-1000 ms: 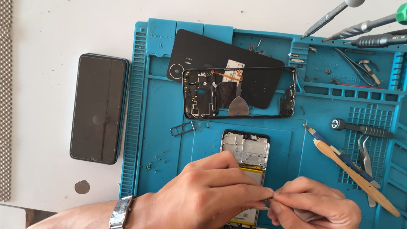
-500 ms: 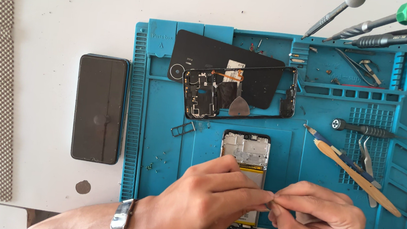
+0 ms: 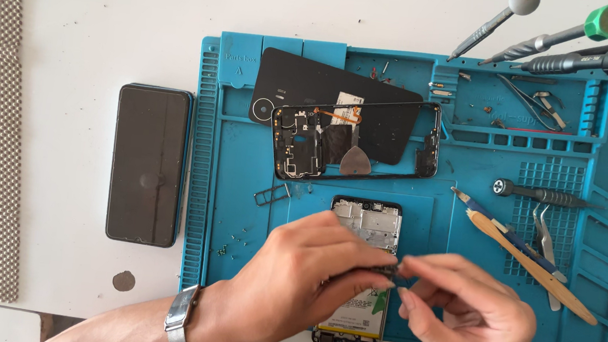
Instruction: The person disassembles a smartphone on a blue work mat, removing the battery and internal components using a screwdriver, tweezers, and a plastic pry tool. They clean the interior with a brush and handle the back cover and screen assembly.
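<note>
Both hands are covering the middle of the opened phone (image 3: 367,224); the tiny dark part (image 3: 387,271) between their fingertips is staying too small to identify.

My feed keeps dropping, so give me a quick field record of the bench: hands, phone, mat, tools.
left hand: pinching a small dark part over the opened phone
right hand: fingertips meeting the left hand's at that part
opened phone: back off, lying on the mat
blue repair mat: holds loose screws
back cover: under the detached mid frame
triangular pick: on the frame
second phone: left of the mat
tweezers: right side
</note>
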